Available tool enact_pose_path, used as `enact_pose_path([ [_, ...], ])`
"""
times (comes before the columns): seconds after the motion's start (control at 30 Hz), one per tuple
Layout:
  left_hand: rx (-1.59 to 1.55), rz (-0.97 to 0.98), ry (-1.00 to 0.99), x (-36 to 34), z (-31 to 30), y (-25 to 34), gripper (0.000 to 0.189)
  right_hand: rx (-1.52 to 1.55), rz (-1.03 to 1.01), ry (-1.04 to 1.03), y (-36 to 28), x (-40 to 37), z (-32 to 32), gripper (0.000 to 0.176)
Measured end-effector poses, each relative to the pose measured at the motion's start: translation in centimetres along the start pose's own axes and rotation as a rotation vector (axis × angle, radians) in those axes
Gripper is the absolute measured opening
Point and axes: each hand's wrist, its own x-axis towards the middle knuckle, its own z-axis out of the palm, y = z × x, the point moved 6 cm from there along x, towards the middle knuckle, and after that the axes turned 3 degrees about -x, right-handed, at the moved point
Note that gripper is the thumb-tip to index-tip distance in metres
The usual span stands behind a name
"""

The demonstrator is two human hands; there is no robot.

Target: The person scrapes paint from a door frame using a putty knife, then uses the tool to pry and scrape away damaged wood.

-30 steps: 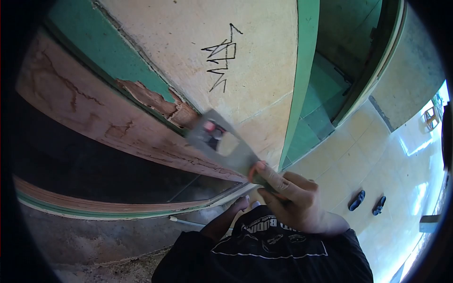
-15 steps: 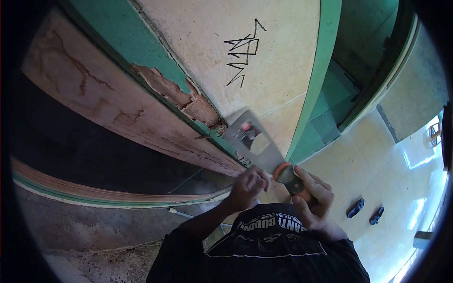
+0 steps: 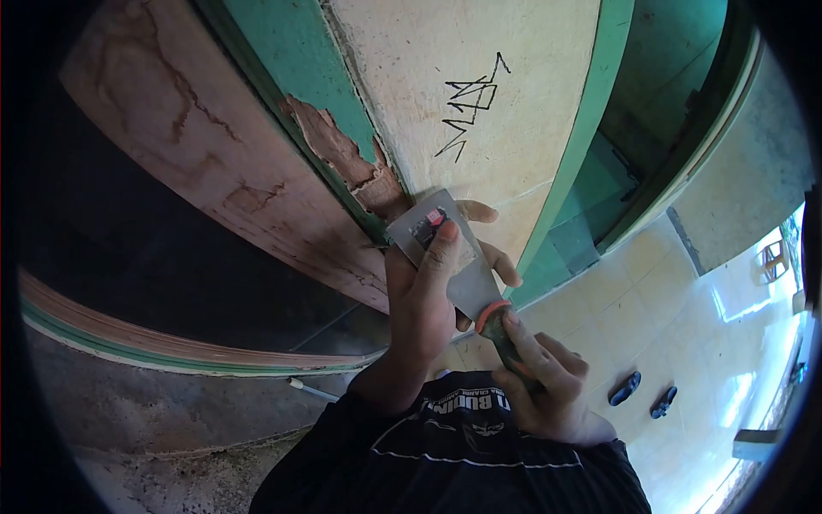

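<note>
A putty knife [image 3: 471,281] with a wide metal blade and a dark green and orange handle is held between both hands. My right hand [image 3: 552,385] wraps round its handle. My left hand [image 3: 419,308] pinches the blade, thumb on the near face and fingers reaching behind it; a worn sticker shows near the thumb tip. Just beyond the blade's upper left corner, a green door frame [image 3: 282,51] has a broken, brown, flaking patch [image 3: 338,158]. Beside it runs a cream wall [image 3: 514,163] with black scribbled writing [image 3: 469,98].
A dark opening [image 3: 197,274] lies to the left, below a cracked brownish board [image 3: 197,163]. At the right, a green-framed doorway [image 3: 591,111] stands next to pale floor tiles [image 3: 659,317]. Two dark sandals [image 3: 625,389] rest on the tiles, and a wooden chair [image 3: 774,259] is farther off.
My left hand has risen from beside the handle and taken hold of the blade. The putty knife has shifted slightly down and left, and the view has turned a little.
</note>
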Motion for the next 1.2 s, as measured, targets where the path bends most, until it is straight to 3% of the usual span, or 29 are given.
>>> enact_pose_path([
  [0.07, -0.02, -0.009, 0.039, 0.0, -0.3, 0.2, 0.029, -0.165, 0.007, 0.017, -0.3, 0.1, 0.6, 0.056],
  [0.3, -0.07, 0.017, 0.026, -0.2, -0.9, 0.1, 0.027, -0.201, 0.063, 0.068, -1.6, -0.3, 1.8, 0.059],
  [0.47, -0.113, -0.014, 0.017, 0.0, -0.9, 0.2, 0.025, -0.24, 0.094, 0.227, -1.9, -0.3, 2.0, 0.057],
  [1.2, -0.115, 0.095, 0.043, 0.0, -0.7, 0.2, 0.024, -0.261, -0.006, 0.22, -1.2, 0.0, 1.3, 0.057],
])
